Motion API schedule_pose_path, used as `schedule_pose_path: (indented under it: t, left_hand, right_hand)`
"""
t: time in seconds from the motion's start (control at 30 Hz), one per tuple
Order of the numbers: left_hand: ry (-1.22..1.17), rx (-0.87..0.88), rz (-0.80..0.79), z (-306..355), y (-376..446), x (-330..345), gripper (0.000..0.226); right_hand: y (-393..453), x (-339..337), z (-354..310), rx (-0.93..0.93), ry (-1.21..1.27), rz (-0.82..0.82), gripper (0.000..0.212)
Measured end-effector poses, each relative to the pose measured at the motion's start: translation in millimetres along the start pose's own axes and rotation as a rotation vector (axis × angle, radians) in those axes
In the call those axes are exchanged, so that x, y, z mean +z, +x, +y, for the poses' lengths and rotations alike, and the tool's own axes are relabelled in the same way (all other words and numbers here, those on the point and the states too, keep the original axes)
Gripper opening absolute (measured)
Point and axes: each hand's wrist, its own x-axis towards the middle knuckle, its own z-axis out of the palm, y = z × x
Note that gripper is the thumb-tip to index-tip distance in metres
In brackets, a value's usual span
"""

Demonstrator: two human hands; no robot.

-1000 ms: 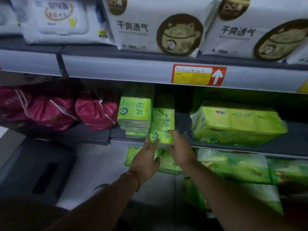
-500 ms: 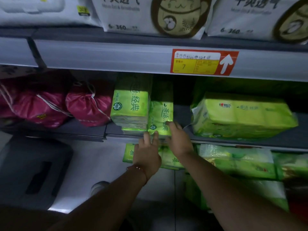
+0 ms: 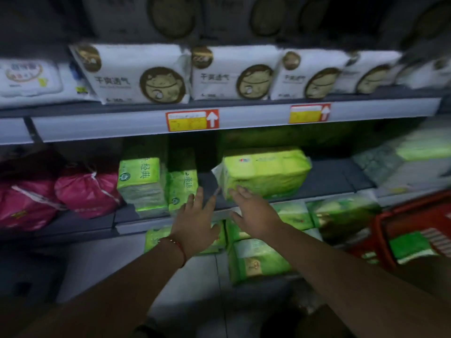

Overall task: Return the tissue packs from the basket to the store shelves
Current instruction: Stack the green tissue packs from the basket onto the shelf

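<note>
Both hands have left the narrow green pack (image 3: pixel 181 189), now upright on the shelf (image 3: pixel 324 178). Left hand (image 3: pixel 195 224) and right hand (image 3: pixel 253 213) — open, empty; the red basket (image 3: pixel 400 220) with its remaining pack (image 3: pixel 407 247) lies rightward — nearer the right hand.

Motion blur smears the price tags (image 3: pixel 192 120) unreadable; the red basket (image 3: pixel 412 220) is cut off at the right edge, its contents unclear.

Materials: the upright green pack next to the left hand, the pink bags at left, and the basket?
Green pack: glossy plastic film over soft tissue, going by the sheen and printed wrap. Pink bags: looks like thin fabric or nonwoven with a white drawstring; too dim to be sure. Basket: red, probably rigid moulded plastic, though it is blurred.
</note>
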Motion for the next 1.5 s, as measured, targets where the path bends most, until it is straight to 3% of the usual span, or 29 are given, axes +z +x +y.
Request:
schedule_pose_path:
  t: [0.37,0.6,0.97,1.33,1.5]
  left_hand:
    - [0.106,0.365,0.014,140,-26,-45,0.086]
    - [0.149,0.642,0.064,223,-31,-64,0.084]
    - [0.104,0.645,-0.065,259,-14,-22,0.08]
    - [0.108,0.685,-0.105,330,34,35,0.075]
    - [0.051,0.628,-0.074,352,52,56,0.069]
  right_hand:
    - [-182,-63,83,0.402,-0.128,0.089,0.073]
    - [-285,-76,124,0.742,-0.059,0.111,0.073]
    - [-302,-50,188,0.922,-0.002,-0.039,0.07]
    - [-275,1,269,0.998,0.243,-0.183,0.07]
    - [-253,18,309,1.079,0.398,-0.163,0.063]
